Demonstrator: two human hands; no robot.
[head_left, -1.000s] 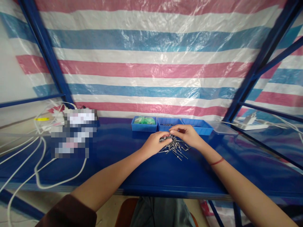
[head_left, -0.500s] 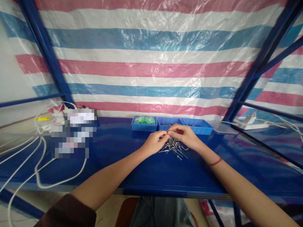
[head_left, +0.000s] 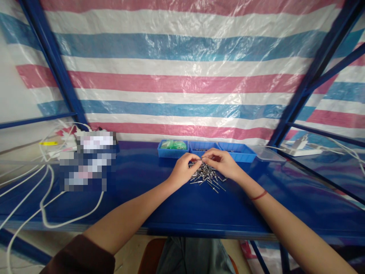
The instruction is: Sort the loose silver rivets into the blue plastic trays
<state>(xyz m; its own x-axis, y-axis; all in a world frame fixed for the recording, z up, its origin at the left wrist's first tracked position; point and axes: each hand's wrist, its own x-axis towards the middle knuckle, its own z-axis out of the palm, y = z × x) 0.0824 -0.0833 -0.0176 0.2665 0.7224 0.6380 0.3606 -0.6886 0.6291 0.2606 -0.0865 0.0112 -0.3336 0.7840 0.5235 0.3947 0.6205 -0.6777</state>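
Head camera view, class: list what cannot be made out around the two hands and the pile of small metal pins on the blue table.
- Whatever sits between the fingertips of the left hand and right hand: too small, covered by the fingers.
- Pile of small silver metal pins: single pieces too small to tell apart.
- Middle blue plastic tray: contents partly hidden behind the hands.
- Patch beside the white cables: blurred out.

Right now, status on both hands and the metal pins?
Left hand and right hand pinch together above loose pile of small silver metal pins. Pinched item too small to tell. Blue plastic bins behind, clear.
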